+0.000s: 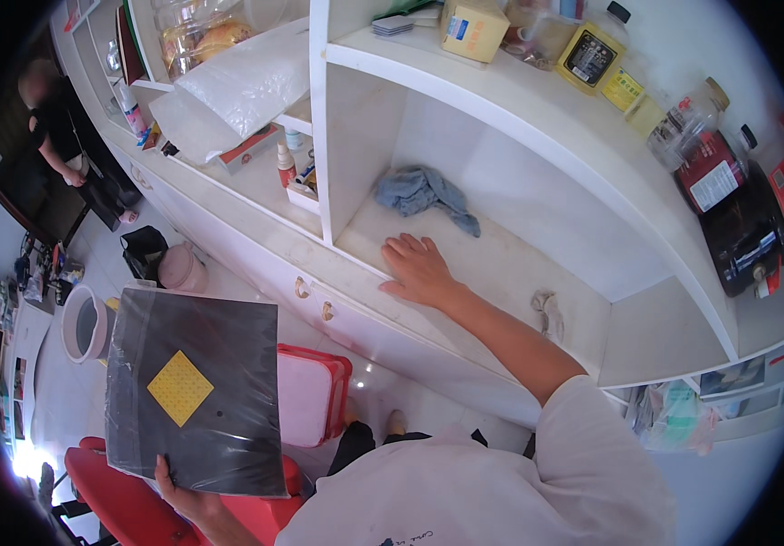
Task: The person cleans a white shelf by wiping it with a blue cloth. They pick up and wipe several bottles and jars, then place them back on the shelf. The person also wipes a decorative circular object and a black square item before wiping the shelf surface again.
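Note:
My left hand [191, 501] grips the lower edge of a flat black sheet [242, 382] in a clear plastic sleeve, thumb on its front face. A yellow diamond-shaped patch [180, 389] shows in the middle of the sheet. Palm down, my right hand [419, 269] rests on the floor of a white shelf compartment [508, 273], fingers spread and holding nothing. Just beyond its fingertips lies a crumpled blue-grey cloth [426, 194]. Closer to the right elbow, a small pale rag [547, 314] lies on the same shelf.
Bottles [590, 54] and a yellow carton [474, 31] line the upper shelf. Plastic sheeting [242, 89] hangs over the left compartment. Below are a red-framed folding stool [313, 396], a red chair [119, 491], a pink bin [182, 266] and a basin [85, 324]. A person [68, 136] stands far left.

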Demonstrator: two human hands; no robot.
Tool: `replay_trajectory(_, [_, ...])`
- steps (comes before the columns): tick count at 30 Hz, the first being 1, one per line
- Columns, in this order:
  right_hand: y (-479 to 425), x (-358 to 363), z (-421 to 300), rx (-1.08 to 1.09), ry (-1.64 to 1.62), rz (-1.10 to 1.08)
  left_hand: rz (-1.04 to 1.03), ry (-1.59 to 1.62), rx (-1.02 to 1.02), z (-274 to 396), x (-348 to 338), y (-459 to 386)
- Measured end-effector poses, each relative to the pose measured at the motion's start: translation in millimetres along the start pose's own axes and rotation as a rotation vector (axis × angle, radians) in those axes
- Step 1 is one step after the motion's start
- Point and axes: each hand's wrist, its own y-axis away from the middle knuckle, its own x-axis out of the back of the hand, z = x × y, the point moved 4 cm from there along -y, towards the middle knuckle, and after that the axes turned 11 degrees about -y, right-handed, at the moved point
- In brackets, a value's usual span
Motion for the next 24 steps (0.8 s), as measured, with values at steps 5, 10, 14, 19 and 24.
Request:
replay_trajectory(5, [34,2,16,-0.023,-0.069,0.003,-0.075,0.009,0.007,-2,-7,7])
replay_trajectory(10, [36,8,9,0.031,-0.035,0.217,-0.042,-0.031,-0.012,-4,-13,16])
replay_trajectory(14, [4,-9,31,0.196,-0.039,0.118,-0.043,-0.043,-0.007,-7,-18,15])
replay_trajectory(19, [-19,-15,50,0.424,0.088,-0.161,0.036,-0.03,-0.038,-12,-12,17])
replay_trajectory(24, [-42,-2,46,0.422,0.208,-0.31,-0.124,-0.005,0.005,-13,-15,19])
